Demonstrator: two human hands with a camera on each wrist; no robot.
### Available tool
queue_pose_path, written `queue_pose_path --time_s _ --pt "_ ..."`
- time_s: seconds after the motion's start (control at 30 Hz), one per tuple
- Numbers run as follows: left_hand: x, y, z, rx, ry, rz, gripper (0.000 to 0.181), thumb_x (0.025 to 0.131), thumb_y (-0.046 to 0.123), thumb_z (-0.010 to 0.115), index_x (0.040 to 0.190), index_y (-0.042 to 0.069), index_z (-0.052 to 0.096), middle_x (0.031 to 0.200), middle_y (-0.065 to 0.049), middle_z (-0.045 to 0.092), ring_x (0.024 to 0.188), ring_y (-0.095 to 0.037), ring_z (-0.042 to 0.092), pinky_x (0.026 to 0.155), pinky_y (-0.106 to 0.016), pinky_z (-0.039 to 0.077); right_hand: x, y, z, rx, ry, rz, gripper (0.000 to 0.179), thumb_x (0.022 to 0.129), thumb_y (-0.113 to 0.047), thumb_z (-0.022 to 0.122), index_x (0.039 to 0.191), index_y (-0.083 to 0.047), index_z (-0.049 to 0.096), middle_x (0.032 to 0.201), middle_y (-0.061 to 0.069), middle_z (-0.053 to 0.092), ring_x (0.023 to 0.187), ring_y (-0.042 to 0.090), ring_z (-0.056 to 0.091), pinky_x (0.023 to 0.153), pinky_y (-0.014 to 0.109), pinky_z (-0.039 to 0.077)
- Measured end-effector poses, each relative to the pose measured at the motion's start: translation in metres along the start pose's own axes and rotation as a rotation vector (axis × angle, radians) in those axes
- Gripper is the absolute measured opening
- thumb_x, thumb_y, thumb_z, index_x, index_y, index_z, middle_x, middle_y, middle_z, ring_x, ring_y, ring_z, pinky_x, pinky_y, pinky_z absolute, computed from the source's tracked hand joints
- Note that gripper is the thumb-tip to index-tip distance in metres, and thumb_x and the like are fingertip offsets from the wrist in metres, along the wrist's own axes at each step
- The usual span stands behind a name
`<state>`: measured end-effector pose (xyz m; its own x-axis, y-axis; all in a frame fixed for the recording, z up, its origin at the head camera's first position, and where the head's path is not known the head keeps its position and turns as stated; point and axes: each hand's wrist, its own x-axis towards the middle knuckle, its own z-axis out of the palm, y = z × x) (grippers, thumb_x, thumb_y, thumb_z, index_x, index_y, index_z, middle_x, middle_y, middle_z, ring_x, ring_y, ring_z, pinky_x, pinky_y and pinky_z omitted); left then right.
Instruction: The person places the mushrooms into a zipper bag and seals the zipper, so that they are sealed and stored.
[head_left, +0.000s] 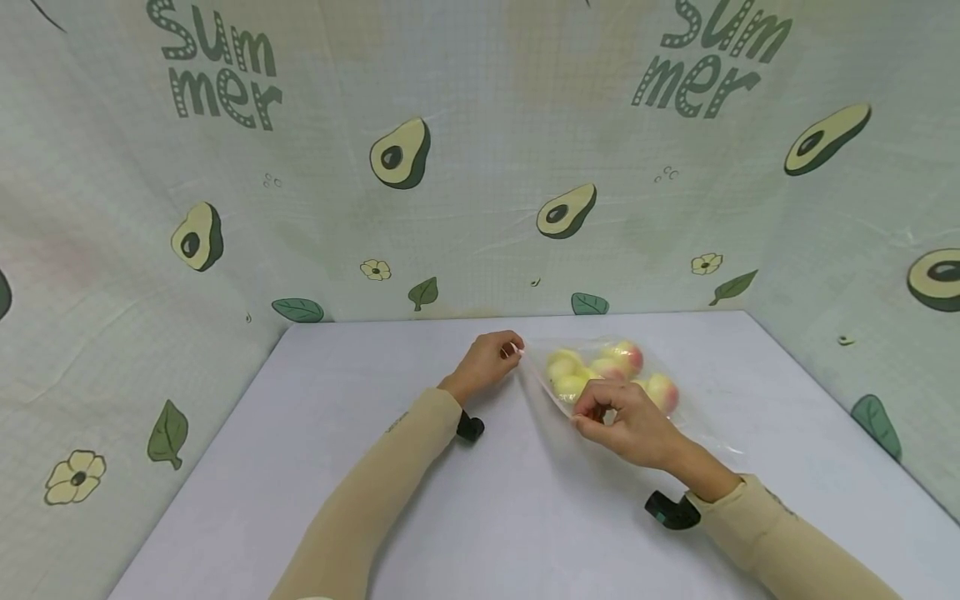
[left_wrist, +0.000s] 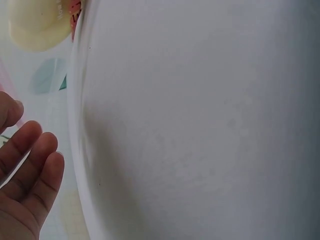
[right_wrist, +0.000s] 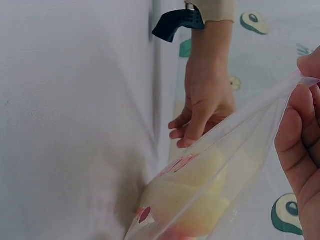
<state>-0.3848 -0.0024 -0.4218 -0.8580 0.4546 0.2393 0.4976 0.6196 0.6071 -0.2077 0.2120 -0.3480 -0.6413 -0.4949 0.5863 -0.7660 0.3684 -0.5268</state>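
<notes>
A clear plastic bag (head_left: 536,375) holds several yellow fruits with pink blushes (head_left: 622,357), like peaches, in a loose cluster at the back right of the table. At the bag's left corner, my left hand (head_left: 483,364) pinches the edge between thumb and forefinger. My right hand (head_left: 626,423) pinches the near edge, and the bag's mouth stretches between the two hands. In the right wrist view the bag (right_wrist: 250,130) slopes down from the right fingertips (right_wrist: 302,102), with pink print on its film. The right hand hides some fruits in the head view.
The white table (head_left: 300,433) ends at a hanging cloth backdrop (head_left: 480,250) printed with avocados and leaves, with cloth on both sides too. A black wrist camera (head_left: 470,427) sits under the left wrist and another black camera (head_left: 672,510) under the right.
</notes>
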Motion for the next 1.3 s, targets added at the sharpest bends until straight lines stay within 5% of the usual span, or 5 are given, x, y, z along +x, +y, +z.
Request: queue_pose_path --time_s 1.0,1.3 --pt "0.006 -0.009 -0.004 0.047 0.007 -0.028 0.013 0.092 0.012 0.061 0.105 0.016 0.064 0.084 0.002 0.060 0.077 -0.012 0.054 0.066 -0.025 0.046 -0.001 -0.002 0.000 0.009 0.011 -0.075 0.030 0.069 0.016 0.070 0.073 -0.012 0.061 0.068 -0.001 0.058 0.063 0.011 0.052 0.054 0.018 0.042" --pt "0.007 -0.012 -0.006 0.064 0.022 -0.013 0.013 0.091 0.010 0.061 0.103 0.015 0.065 0.083 0.001 0.061 0.076 -0.013 0.054 0.066 -0.024 0.046 -0.002 -0.003 0.001 0.023 0.007 -0.086 0.030 0.068 0.017 0.070 0.074 -0.011 0.062 0.068 -0.001 0.059 0.062 0.012 0.052 0.051 0.030 0.043"
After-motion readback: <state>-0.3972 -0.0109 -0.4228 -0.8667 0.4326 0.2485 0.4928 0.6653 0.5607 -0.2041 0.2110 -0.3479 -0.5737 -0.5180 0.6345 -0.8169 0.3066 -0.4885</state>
